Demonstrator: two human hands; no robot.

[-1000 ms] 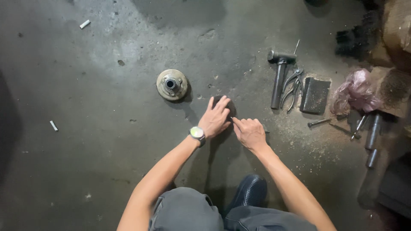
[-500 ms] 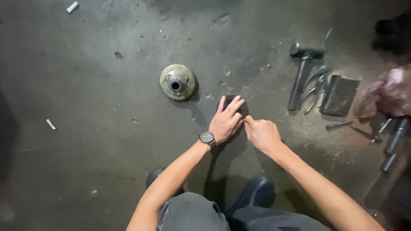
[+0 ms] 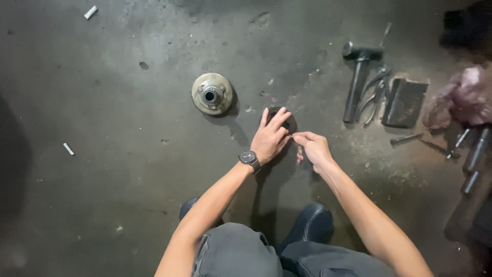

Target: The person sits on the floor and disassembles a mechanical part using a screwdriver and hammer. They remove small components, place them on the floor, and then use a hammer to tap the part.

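Down at the person's knees, just past the dark shoes (image 3: pixel 312 223), the left hand (image 3: pixel 270 137) lies flat with fingers spread over a small dark part (image 3: pixel 279 114) on the concrete floor (image 3: pixel 102 154), seemingly pinning it so it cannot slide, while the right hand (image 3: pixel 313 149) pinches a thin pin-like tool (image 3: pixel 290 135) whose tip meets that part. Farther off sits a round metal hub (image 3: pixel 211 94) to the left, and a hammer (image 3: pixel 357 77), pliers (image 3: pixel 374 92) and a dark flat block (image 3: pixel 405 102) lie grouped at the right, apparently kept within reach.

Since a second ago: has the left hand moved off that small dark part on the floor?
No. The left hand remains pressed on the small dark part, same spot right of the round hub.
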